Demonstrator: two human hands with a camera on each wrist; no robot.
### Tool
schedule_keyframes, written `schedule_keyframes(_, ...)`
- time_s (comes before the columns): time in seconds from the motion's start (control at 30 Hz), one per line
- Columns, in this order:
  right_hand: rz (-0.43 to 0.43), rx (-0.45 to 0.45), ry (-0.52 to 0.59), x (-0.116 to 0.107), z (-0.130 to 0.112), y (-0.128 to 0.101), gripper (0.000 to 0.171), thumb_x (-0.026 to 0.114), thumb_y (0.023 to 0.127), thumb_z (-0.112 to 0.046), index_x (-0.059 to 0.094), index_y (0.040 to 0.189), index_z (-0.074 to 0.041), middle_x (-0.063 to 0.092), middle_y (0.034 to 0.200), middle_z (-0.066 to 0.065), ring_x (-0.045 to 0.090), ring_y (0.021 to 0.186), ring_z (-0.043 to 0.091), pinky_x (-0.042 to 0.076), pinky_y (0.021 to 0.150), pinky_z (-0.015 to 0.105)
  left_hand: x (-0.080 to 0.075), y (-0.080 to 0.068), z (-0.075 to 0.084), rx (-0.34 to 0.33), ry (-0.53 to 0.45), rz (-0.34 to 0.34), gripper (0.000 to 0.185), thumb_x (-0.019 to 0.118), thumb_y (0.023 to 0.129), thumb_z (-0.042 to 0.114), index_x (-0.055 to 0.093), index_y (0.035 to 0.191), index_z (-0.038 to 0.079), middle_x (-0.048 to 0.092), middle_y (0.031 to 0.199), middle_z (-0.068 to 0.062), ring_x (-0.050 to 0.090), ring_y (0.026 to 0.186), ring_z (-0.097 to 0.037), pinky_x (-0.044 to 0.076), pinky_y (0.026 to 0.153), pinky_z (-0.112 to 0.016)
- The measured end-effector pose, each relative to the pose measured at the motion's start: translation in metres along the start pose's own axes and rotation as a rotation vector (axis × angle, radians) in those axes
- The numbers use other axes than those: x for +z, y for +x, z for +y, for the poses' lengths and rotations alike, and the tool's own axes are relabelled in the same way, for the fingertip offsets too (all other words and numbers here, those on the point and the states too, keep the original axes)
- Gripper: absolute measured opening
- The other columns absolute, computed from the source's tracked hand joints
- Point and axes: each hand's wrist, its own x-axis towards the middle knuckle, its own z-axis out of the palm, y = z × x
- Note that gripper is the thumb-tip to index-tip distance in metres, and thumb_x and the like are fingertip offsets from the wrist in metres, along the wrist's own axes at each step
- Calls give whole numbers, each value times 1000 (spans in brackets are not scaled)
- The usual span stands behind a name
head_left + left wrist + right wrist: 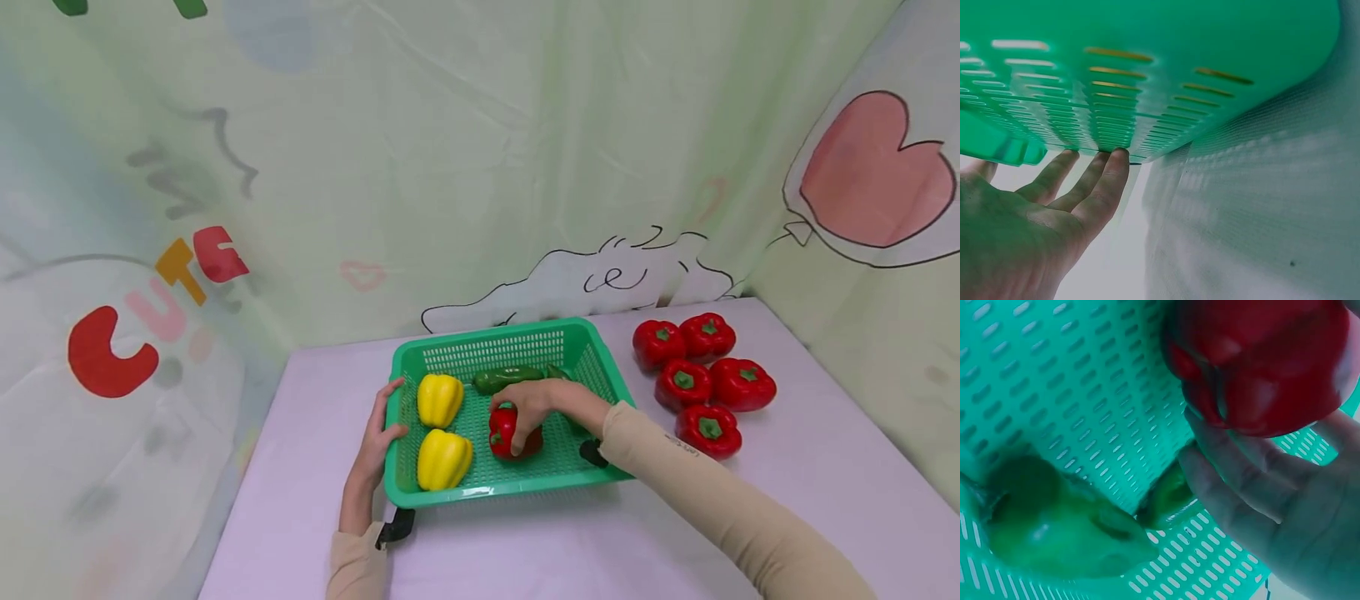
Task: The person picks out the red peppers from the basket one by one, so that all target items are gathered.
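Observation:
A green plastic basket (491, 497) with slotted walls stands on the table. My left hand (372, 437) holds its left side, the thumb over the rim; in the left wrist view the fingertips (1119, 156) press its slotted outside. Inside the basket, my right hand (531, 404) grips a red bell pepper (504, 437) from above, fingers down its sides. Two yellow bell peppers (440, 400) lie left of it. Behind it is a long green pepper (504, 380). In the right wrist view, a blurred green pepper (1060, 525) lies beside the hand, partly hidden from the head view by the arm.
Several red bell peppers (684, 382) stand grouped on the table right of the basket. The table wears a pale lilac cover (307, 467). A printed curtain (420, 183) hangs behind and along both sides.

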Motion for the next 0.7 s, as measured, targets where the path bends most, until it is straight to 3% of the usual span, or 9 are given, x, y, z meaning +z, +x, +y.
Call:
schedule_keyframes(0.27,18,-29,-51,0,-1,-4,63,87,72,-26,53,123,-13,58,110,-1,55,101,18,53,80,37,0,-1,0,4,13,6,76,48,80,-1,28,153,10,21,158,-18,35,129,-38,38,99,-44)
schedule_keyframes(0.5,111,-62,-25,-7,1,-18,75,86,72,-24,50,136,-11,59,118,3,55,105,22,54,80,38,1,-1,0,1,9,5,76,48,80,-2,28,153,11,21,159,-17,35,129,-37,38,99,-44)
schedule_keyframes(0.7,196,-157,25,-16,7,-38,68,84,74,-19,52,132,-3,60,118,6,55,106,24,54,80,36,1,-2,1,-2,3,6,76,48,81,-2,28,153,11,21,159,-17,35,129,-36,39,98,-39)
